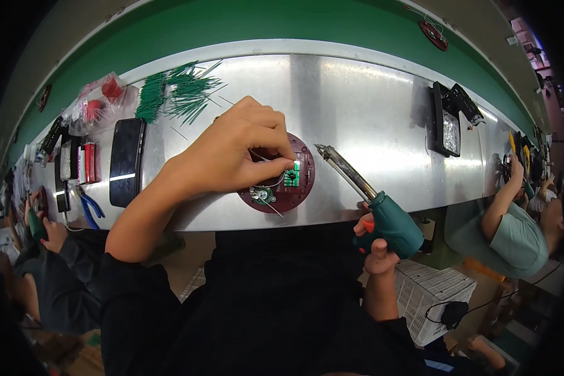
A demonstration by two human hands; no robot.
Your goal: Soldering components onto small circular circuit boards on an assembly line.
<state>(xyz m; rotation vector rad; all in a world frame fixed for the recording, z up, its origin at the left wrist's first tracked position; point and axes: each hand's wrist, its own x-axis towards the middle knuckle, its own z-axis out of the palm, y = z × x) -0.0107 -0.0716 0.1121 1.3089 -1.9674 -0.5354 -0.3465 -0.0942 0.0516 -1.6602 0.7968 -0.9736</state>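
A round dark-red plastic housing (302, 194) lies on the metal bench in front of me, with a small green circuit board (292, 175) and a round part with a metal middle (262, 195) on it. My left hand (247, 147) reaches over the housing, thumb and forefinger pinched at the board's upper edge on what looks like a thin wire (271, 185); the fingertips mostly hide its end. In my right hand (379, 254) is a green soldering gun (395, 225) with an orange-red trigger. Its dark tip points up and left, just right of the housing and apart from it.
Green wire pieces (182, 88) lie in a pile at the back left. Nearer are a black phone (126, 163), blue-handled pliers (90, 208) and a clear bag with red parts (100, 103). A black tray (446, 125) stands at right. Co-workers (517, 232) sit at both sides; a white crate (432, 294) is below.
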